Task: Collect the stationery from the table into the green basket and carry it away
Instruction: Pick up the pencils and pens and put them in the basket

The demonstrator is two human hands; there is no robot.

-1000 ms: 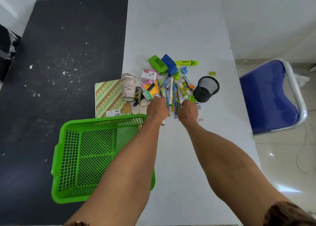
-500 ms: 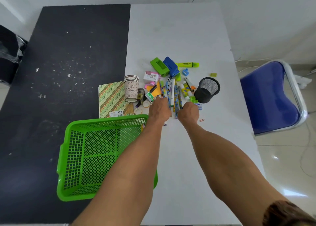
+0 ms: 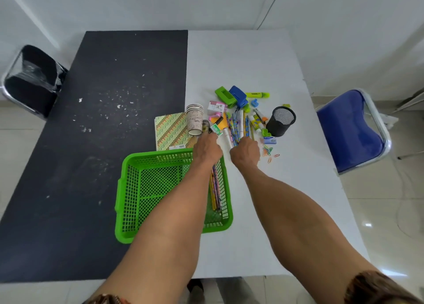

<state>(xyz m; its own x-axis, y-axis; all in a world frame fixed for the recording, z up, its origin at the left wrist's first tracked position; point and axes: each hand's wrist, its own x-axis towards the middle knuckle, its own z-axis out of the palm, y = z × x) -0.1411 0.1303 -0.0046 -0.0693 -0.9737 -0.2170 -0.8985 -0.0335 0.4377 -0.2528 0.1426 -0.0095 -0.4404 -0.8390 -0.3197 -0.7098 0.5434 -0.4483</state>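
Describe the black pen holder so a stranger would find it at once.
Look at the white half of the table, on the side near the blue chair. At that edge of the stationery pile stands the pen holder, the only black mesh cylinder there.

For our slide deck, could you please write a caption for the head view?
Left hand and right hand reach into the stationery pile; pencils lie inside the green basket.

Black-and-white table (image 3: 241, 58), green basket (image 3: 128, 211), notebook (image 3: 171, 129), mesh pen cup (image 3: 281, 122), scattered pencils (image 3: 241, 124)

Glossy green plastic mesh basket (image 3: 128, 202)
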